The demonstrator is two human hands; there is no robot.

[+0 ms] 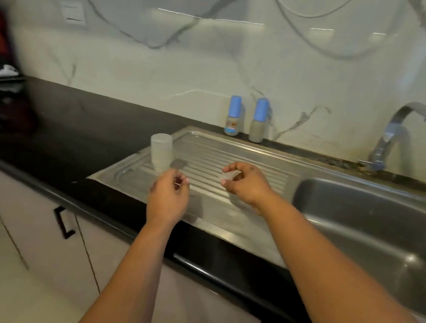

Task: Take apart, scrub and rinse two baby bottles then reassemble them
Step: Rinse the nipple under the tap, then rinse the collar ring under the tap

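The right hand point(244, 184) curls its fingers point(233, 166) round a small clear piece point(227, 176), pinching it above the ribbed drainboard point(234, 162). The left hand point(169, 196) has its fingers bent inward; whether they grip anything, I cannot tell (too blurred). A clear cup point(161, 152) stands upside down at the drainboard's left edge. Two blue-capped baby bottles point(246, 117) stand behind the drainboard against the marble wall; black tabletop point(70, 131) lies left of it.
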